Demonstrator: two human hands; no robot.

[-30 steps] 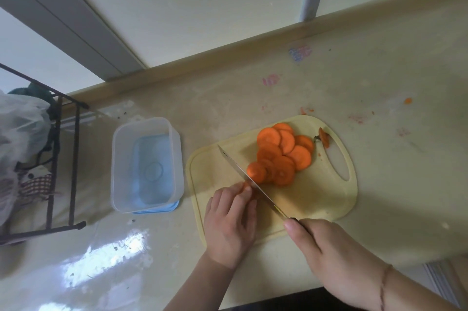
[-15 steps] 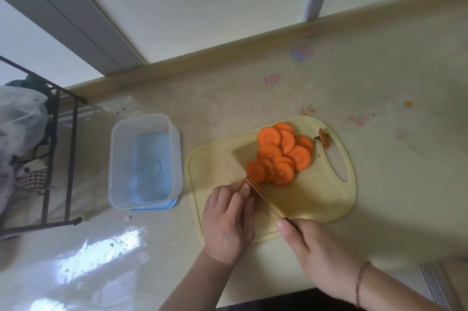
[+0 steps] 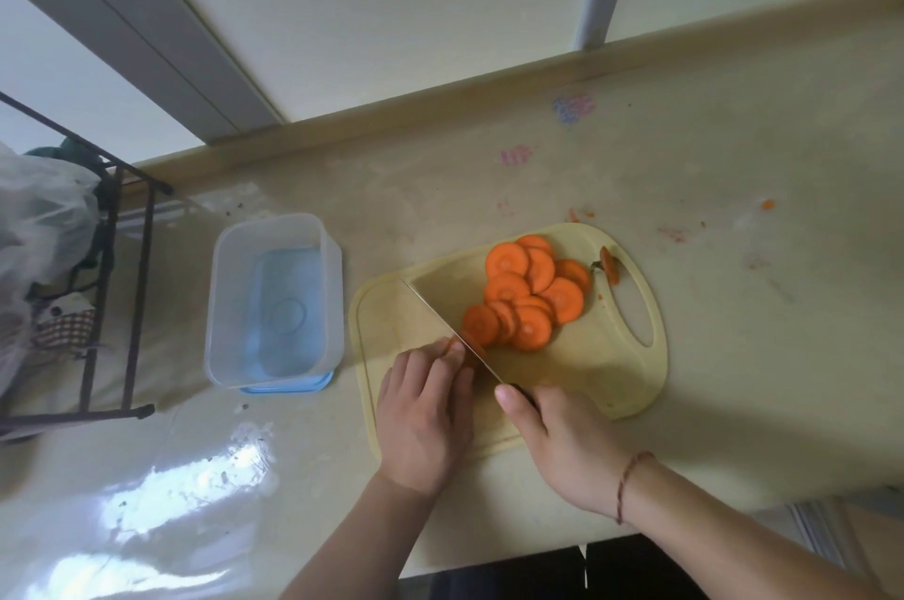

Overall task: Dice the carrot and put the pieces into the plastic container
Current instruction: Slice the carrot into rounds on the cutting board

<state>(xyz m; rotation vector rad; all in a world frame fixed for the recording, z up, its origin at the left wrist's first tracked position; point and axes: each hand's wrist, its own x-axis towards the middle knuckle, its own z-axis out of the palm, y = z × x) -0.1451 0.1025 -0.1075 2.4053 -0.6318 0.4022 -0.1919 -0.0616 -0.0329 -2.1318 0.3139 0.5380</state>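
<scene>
A pale yellow cutting board (image 3: 606, 379) lies on the counter. Several round orange carrot slices (image 3: 531, 294) are piled on its far half. My left hand (image 3: 423, 418) holds the small remaining carrot stub (image 3: 452, 347), mostly hidden under its curled fingers. My right hand (image 3: 562, 443) grips the dark handle of a knife (image 3: 450, 328), whose thin blade lies diagonally across the board and meets the stub right beside my left fingertips. The clear plastic container (image 3: 274, 301) stands left of the board on a blue lid, with nothing inside.
A carrot top end (image 3: 609, 264) lies by the board's handle hole. Small orange scraps (image 3: 768, 204) dot the counter behind. A black wire rack (image 3: 112, 286) with a plastic bag (image 3: 39, 228) stands at the far left. The counter's front edge runs below my wrists.
The knife blade has shifted slightly left along the stub, with both hands staying in place on the board. The slice pile is unchanged.
</scene>
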